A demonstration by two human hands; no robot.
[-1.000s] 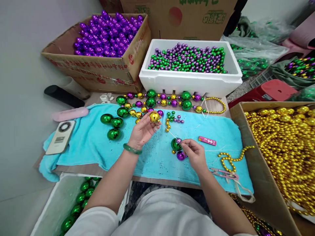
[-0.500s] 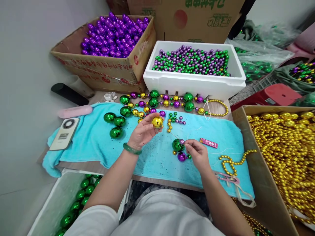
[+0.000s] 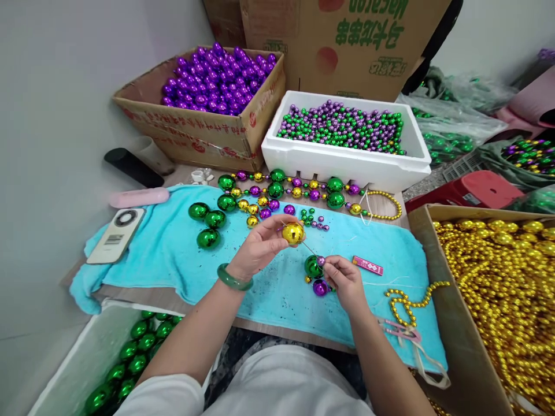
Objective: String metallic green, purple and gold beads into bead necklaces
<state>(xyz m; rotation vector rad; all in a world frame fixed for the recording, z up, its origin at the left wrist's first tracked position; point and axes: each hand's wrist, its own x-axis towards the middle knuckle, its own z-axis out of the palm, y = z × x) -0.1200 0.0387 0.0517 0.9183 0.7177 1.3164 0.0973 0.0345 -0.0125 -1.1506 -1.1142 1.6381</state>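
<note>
Between its fingertips, my left hand (image 3: 269,242) grips a large shiny gold bead (image 3: 293,233). My right hand (image 3: 346,282) pinches a thin straight needle (image 3: 309,248), with a small light purple bead (image 3: 321,261) at the fingertips. The needle's far end meets the gold bead; whether it is inside the hole cannot be made out. Just below hang or lie a large green bead (image 3: 312,266), a purple bead (image 3: 320,287) and a small gold bead (image 3: 307,279), close to my right fingers. Small green beads (image 3: 309,217) and small light purple beads (image 3: 319,224) lie loose beyond my hands.
A blue towel (image 3: 277,289) covers the table. Finished-looking bead strands (image 3: 297,181) lie along its back. Behind stand a carton of purple beads (image 3: 186,136) and a white foam box (image 3: 347,163). A carton of gold bead strings (image 3: 459,323) is at right, a phone (image 3: 116,236) at left.
My left hand has brought the gold bead right and nearer to the needle, so that they now meet. My right hand stays nearly in place. The view has tilted slightly.
</note>
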